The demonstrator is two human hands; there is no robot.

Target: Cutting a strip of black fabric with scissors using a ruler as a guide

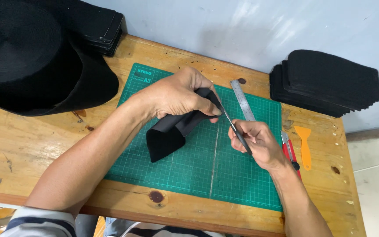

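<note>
My left hand (178,94) grips a rolled piece of black fabric (167,134) and holds it bent over the green cutting mat (198,171). My right hand (257,142) holds a thin metal blade tool (235,129), with its tip touching the fabric's edge just under my left fingers. The fabric's lower end rests on the mat.
A steel ruler (241,98) lies on the mat's upper right. A red utility knife (289,151) and an orange scraper (305,147) lie right of the mat. Stacks of black fabric pieces (325,81) sit at the back right, and a large black roll (36,57) at the back left.
</note>
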